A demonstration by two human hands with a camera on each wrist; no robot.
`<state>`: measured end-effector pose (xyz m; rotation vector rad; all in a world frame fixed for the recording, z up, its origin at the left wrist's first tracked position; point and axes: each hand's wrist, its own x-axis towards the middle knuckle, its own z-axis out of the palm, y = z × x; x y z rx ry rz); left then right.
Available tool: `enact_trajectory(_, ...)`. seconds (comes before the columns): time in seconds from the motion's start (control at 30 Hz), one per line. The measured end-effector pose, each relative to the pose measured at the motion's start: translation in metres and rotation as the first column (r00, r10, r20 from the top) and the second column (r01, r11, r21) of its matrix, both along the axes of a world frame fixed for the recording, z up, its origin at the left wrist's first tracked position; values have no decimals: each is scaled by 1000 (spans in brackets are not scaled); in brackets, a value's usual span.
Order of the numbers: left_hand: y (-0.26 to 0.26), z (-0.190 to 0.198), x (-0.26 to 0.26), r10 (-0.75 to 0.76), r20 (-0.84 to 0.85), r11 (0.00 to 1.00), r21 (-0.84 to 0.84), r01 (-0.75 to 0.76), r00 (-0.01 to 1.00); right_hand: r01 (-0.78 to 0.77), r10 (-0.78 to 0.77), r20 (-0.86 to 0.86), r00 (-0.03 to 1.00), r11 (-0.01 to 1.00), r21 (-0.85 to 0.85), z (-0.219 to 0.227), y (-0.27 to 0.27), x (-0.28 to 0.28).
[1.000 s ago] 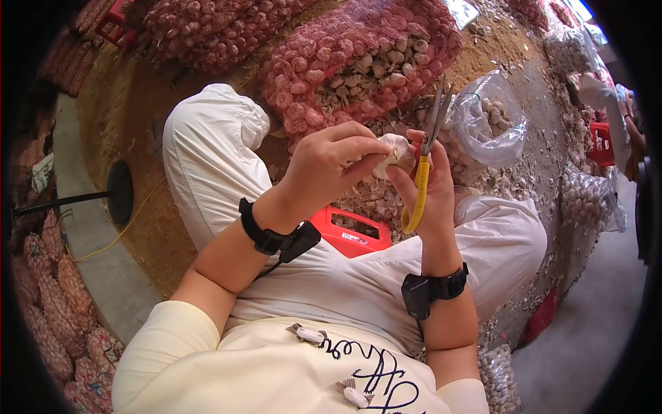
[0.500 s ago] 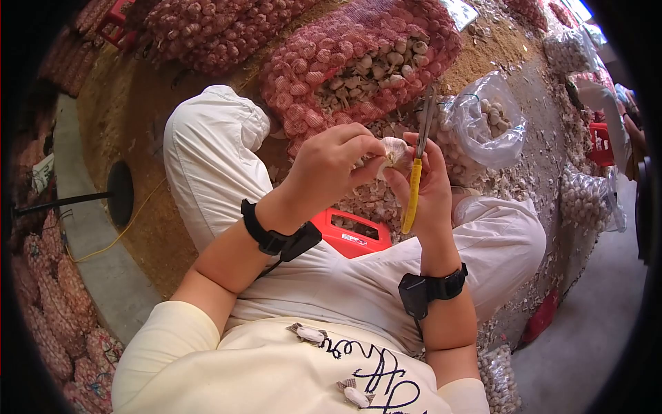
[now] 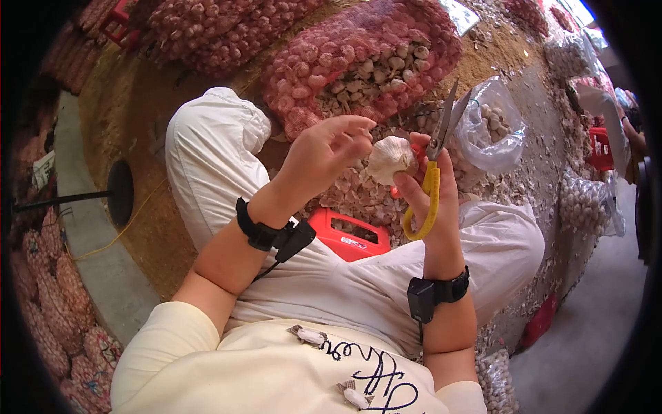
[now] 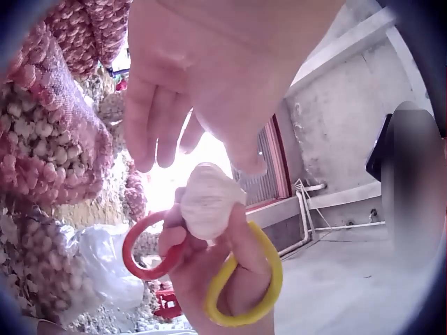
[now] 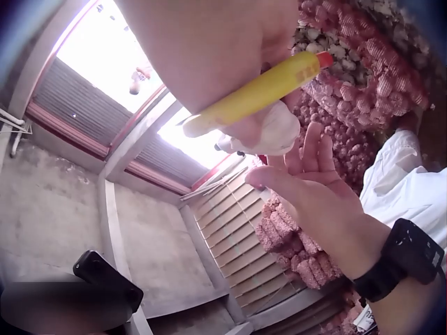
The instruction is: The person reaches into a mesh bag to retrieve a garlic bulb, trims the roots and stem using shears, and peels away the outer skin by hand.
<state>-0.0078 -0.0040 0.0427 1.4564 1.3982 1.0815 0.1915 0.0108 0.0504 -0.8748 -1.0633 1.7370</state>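
A whitish garlic bulb is held between the thumb and fingers of my right hand. That same hand carries scissors, whose yellow and red handle loops hang around the thumb and fingers in the left wrist view. Their blades point away from me, slightly spread. Just left of the bulb is my left hand, its fingers loosely bent and holding nothing. In the left wrist view its fingertips hover over the bulb. The right wrist view shows the left palm turned toward the bulb, apart from it.
A red mesh sack of garlic lies torn open ahead. A clear plastic bag with trimmed bulbs stands to its right. Between my legs is a red plastic stool, with papery peelings scattered beyond.
My left fingers have let go of the bulb and drawn back leftward. The bulb has turned in my right hand, and the scissor blades have swung rightward and spread.
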Motion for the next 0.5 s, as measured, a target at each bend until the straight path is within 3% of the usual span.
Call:
enact_trajectory(0.07, -5, 7, 7, -73, 38, 997, -17, 74, 997, -2, 2, 18, 1000, 1000, 4, -6, 1, 4)
enact_trajectory(0.13, -7, 7, 14, -177, 114, 969, -156, 193, 978, -7, 7, 34, 999, 1000, 5, -8, 1, 5)
enact_trajectory(0.2, -8, 5, 20, -180, 208, 978, -63, 197, 961, 28, -29, 32, 999, 999, 32, -6, 0, 1)
enact_trajectory(0.27, -9, 6, 20, -183, 75, 978, -92, 190, 980, 28, -29, 41, 999, 999, 27, -5, 1, 1)
enact_trajectory(0.4, -8, -7, 16, -177, 75, 977, -104, 184, 981, -13, 8, 93, 996, 999, 51, -11, -1, 2)
enact_trajectory(0.5, -8, -3, 12, -200, -27, 974, -114, 196, 979, -40, 28, 162, 986, 997, 72, -13, 0, 3)
